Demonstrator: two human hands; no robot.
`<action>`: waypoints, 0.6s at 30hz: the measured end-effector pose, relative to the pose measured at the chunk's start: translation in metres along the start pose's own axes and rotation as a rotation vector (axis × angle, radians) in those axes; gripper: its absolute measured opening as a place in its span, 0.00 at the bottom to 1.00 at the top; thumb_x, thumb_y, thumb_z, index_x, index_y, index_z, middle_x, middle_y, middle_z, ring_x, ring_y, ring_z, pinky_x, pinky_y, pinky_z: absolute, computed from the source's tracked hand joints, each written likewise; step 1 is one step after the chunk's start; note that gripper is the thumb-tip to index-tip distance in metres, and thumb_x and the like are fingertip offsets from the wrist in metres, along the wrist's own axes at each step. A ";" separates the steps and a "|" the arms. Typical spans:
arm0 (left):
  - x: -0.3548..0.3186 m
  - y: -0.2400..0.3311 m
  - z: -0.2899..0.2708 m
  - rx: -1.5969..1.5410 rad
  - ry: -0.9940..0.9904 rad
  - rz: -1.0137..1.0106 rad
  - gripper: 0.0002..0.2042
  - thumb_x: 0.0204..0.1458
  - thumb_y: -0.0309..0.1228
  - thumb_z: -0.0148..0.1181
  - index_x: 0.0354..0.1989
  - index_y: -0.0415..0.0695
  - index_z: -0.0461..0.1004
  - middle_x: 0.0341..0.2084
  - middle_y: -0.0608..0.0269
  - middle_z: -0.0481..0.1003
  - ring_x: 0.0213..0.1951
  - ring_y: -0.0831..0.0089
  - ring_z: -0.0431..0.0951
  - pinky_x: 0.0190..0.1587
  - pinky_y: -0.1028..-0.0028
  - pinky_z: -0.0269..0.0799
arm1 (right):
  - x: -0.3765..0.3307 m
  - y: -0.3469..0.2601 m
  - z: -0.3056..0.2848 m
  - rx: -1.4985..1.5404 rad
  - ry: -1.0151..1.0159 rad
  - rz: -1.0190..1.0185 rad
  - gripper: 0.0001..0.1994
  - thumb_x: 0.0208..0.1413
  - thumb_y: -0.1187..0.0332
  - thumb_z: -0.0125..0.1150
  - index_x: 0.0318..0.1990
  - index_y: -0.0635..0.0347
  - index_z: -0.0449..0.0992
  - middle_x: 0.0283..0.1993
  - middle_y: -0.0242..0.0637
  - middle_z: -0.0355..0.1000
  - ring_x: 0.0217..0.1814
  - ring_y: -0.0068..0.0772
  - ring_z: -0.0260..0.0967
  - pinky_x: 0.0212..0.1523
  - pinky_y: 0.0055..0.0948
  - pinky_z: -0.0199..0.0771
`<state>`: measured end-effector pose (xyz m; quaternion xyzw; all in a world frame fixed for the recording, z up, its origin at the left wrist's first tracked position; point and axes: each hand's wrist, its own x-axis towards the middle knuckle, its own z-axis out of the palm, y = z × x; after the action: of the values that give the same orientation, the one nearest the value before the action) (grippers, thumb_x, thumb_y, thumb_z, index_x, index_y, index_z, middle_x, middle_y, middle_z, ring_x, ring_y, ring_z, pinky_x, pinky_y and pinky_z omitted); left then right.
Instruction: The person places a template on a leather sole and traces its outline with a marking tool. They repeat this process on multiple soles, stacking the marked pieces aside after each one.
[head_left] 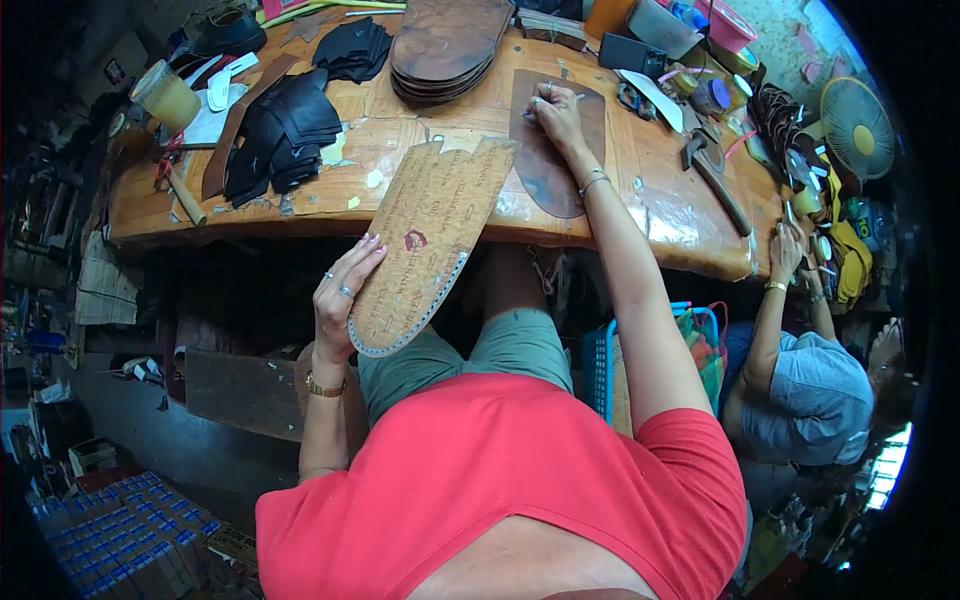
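Note:
My left hand (345, 290) grips the lower left edge of a long tan pattern board (425, 235), rounded at the bottom, covered in handwriting and dotted with holes along its lower right rim. The board tilts up over the table's front edge. Over at the right, a brown leather piece (555, 180) with rounded ends lies flat on the wooden table (640, 190). My right hand (558, 115) rests at its upper part, fingers closed round a slim pen-like tool (579, 97); its tip is too small to make out.
Brown leather pieces (448, 50) are stacked at the back. Black leather pieces (285, 130) lie to the left, near a jar (166, 95). A hammer (718, 185) lies at right. Another person (805, 390) sits beyond a blue basket (600, 370); a fan (858, 130) stands farther back.

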<state>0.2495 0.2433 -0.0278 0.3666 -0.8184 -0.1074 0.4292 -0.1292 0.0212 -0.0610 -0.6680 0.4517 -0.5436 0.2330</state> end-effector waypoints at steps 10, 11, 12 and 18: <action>0.007 0.008 0.003 -0.046 0.005 0.000 0.22 0.44 0.29 0.59 0.50 0.37 0.72 0.49 0.47 0.73 0.54 0.52 0.72 0.55 0.63 0.68 | 0.004 -0.010 -0.017 0.525 0.168 0.293 0.07 0.49 0.73 0.50 0.24 0.59 0.75 0.20 0.33 0.70 0.13 0.19 0.59 0.14 0.21 0.58; 0.013 0.011 0.005 -0.067 0.005 0.013 0.23 0.43 0.28 0.60 0.50 0.37 0.72 0.49 0.47 0.73 0.54 0.52 0.72 0.55 0.63 0.68 | 0.002 -0.002 -0.031 0.707 0.190 0.297 0.07 0.51 0.71 0.50 0.29 0.60 0.75 0.23 0.36 0.72 0.14 0.20 0.60 0.16 0.22 0.61; 0.017 0.009 0.009 -0.082 -0.017 0.036 0.26 0.41 0.27 0.62 0.53 0.39 0.70 0.51 0.48 0.72 0.54 0.53 0.72 0.55 0.64 0.68 | 0.004 0.007 -0.042 0.805 0.273 0.346 0.08 0.53 0.69 0.49 0.33 0.61 0.75 0.25 0.37 0.73 0.15 0.20 0.61 0.19 0.23 0.64; 0.074 0.023 0.056 -0.029 -0.260 0.116 0.27 0.48 0.19 0.49 0.61 0.45 0.63 0.58 0.48 0.64 0.60 0.53 0.65 0.61 0.61 0.62 | -0.009 -0.032 -0.082 0.735 0.350 0.318 0.17 0.63 0.61 0.43 0.50 0.63 0.70 0.36 0.45 0.77 0.23 0.24 0.69 0.28 0.28 0.75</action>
<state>0.1668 0.2001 -0.0044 0.2953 -0.8855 -0.1407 0.3300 -0.1952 0.0593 -0.0159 -0.3604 0.3581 -0.7306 0.4561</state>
